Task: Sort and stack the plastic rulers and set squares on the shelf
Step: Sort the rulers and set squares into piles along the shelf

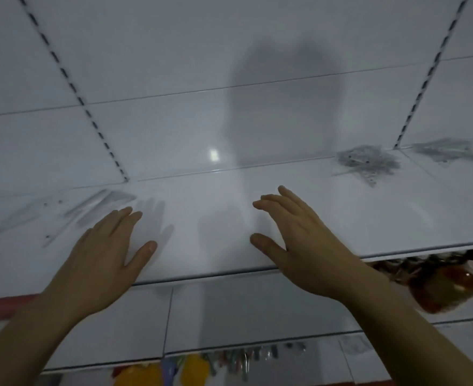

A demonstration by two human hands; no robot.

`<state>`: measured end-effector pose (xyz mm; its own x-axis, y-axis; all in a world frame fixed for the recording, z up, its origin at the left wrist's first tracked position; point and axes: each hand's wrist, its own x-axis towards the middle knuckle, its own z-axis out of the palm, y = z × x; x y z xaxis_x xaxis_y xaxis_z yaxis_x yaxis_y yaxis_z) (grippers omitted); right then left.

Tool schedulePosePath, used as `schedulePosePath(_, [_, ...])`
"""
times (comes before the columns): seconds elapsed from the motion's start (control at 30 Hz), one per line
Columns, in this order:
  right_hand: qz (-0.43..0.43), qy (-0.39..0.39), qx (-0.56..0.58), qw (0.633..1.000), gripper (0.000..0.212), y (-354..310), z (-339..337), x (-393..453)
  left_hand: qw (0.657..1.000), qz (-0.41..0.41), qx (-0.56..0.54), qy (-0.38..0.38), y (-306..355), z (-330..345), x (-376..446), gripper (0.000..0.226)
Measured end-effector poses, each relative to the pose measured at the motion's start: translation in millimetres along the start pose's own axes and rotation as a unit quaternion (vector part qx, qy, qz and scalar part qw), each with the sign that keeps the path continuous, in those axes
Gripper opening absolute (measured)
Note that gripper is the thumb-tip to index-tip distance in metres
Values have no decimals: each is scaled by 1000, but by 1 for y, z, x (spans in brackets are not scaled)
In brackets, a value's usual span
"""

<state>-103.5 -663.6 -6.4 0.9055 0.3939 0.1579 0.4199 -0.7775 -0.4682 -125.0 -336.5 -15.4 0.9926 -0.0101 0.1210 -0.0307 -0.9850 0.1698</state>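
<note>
Both my hands hover over the white shelf [201,246] with straight, spread fingers and hold nothing. My left hand [104,252] is at the shelf's front left, my right hand [299,235] at the front middle. Clear plastic rulers [98,204] lie loosely spread on the shelf to the left of my left hand, blurred. A heap of clear rulers and set squares [366,161] sits at the back right of the shelf. Another heap [450,149] lies further right on the neighbouring shelf section.
White back panels with slotted uprights [90,112] rise behind the shelf. Lower shelves [257,316] step out below; brown and red packaged goods [447,282] sit at the lower right, colourful items [190,369] hang at the bottom.
</note>
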Motion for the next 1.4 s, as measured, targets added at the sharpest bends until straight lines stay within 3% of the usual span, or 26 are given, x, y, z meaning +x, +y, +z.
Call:
schedulePosePath(0.4, [-89, -38, -21, 995, 60, -147, 70, 87, 998, -56, -1, 34, -158, -39, -36, 83])
schedulePosePath(0.77, [-39, -98, -51, 993, 63, -261, 163, 186, 996, -69, 6, -60, -296, -61, -3, 81])
schedulePosePath(0.97, [42, -131, -91, 986, 65, -251, 155, 237, 995, -41, -15, -91, -303, -66, 34, 76])
schedulePosePath(1.13, [116, -187, -113, 969, 84, -231, 152, 270, 989, 11, -69, -129, -276, -56, 69, 67])
schedulePosePath(1.3, [137, -146, -76, 977, 76, -219, 160, 274, 993, -8, -84, -80, -241, -44, 112, 64])
schedulePosePath(1.4, [142, -130, -23, 981, 74, -206, 161, 272, 991, 3, -82, -106, -226, -36, 126, 68])
